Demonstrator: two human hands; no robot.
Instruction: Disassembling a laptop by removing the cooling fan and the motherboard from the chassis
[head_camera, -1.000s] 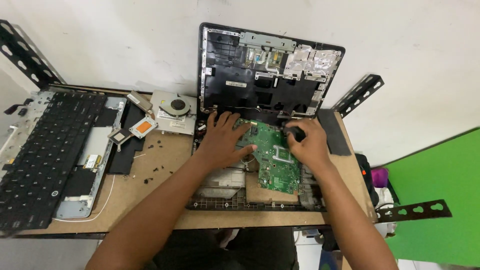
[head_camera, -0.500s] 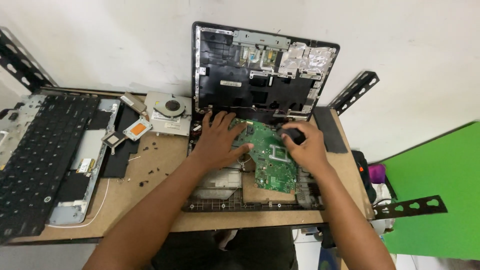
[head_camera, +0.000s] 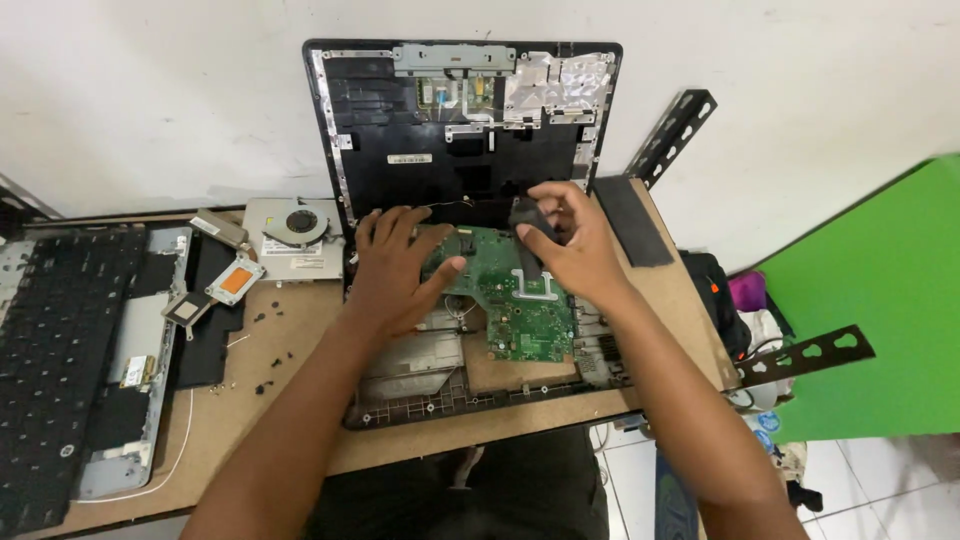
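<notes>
A green motherboard (head_camera: 525, 320) lies in the opened black laptop base (head_camera: 420, 385) on the wooden table. My left hand (head_camera: 400, 270) rests flat with spread fingers on the board's left end, thumb on the green surface. My right hand (head_camera: 580, 250) hovers over the board's upper right and pinches a small black part (head_camera: 526, 222) between thumb and fingers; what the part is I cannot tell. Behind both hands the laptop's stripped lid shell (head_camera: 440, 150) leans upright against the wall.
A removed keyboard and palm rest (head_camera: 70, 370) lie at the left. A cooling fan (head_camera: 297, 225), a copper-faced heat sink (head_camera: 235, 281) and loose screws (head_camera: 270, 350) sit between. A black flat strip (head_camera: 630, 220), perforated metal brackets (head_camera: 800, 357) and a green surface (head_camera: 870, 300) are at the right.
My right hand has lifted off the board's right side with the black part pinched in it. My left hand stays on the board. The camera has come closer.
</notes>
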